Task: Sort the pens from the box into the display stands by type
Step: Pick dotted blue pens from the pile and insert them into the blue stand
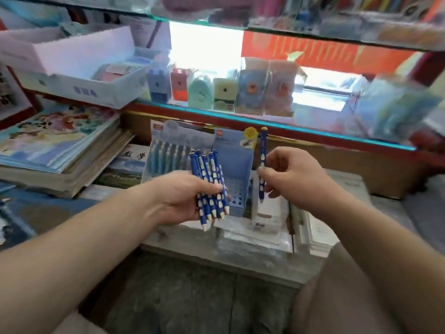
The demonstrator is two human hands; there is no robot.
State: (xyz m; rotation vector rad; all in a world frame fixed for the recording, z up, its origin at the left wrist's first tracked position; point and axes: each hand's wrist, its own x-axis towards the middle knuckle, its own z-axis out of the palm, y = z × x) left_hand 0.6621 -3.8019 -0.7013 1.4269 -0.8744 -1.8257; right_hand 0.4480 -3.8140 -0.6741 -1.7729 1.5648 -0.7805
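Head view: the left hand [183,198] grips a bundle of pens [212,186], fingers curled round them and tips down, just left of the blue stand [233,160]. The right hand [296,177] pinches one pen [263,155] upright, just right of that stand. A second stand [166,150], filled with pens, sits behind-left of it. Books [60,141] lie farther left.

Stacked books [55,150] at left, pastel sharpeners [199,92] on glass shelf [265,124]

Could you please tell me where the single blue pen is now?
In the head view, right of centre, the single blue pen stands upright, pinched by the right hand, right of the blue display stand.
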